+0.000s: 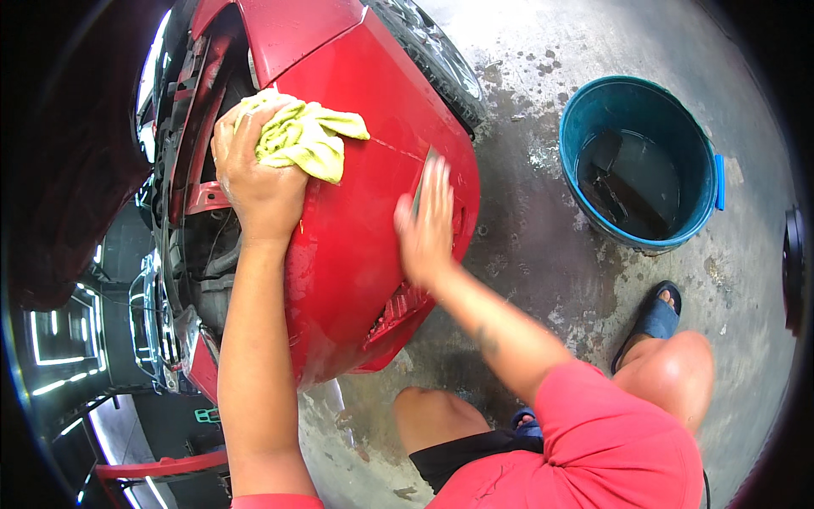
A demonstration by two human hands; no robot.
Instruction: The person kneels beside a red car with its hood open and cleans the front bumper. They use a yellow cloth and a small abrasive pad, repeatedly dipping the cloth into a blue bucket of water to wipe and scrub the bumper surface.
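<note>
My left hand [254,174] is closed around a crumpled yellow-green cloth [315,140], resting at the upper edge of a red car bumper [339,246]. Part of the cloth hangs loose onto the red paint. Lower on the bumper's curve, my right hand [428,225] lies flattened with its fingers held together, slightly blurred. It presses a thin dark sheet [417,200], which looks like sandpaper, against the panel. Only its edges show, beside the thumb and past the fingertips; the palm hides the remainder. A pale scratch-like line runs across the paint near those fingertips.
A blue-green bucket [570,136] with water and dark pieces inside stands on the stained concrete floor [517,280] at right. The car's open front bay [216,246] lies left of the bumper, a wheel [432,59] beyond. My sandalled foot [657,318] is below the bucket.
</note>
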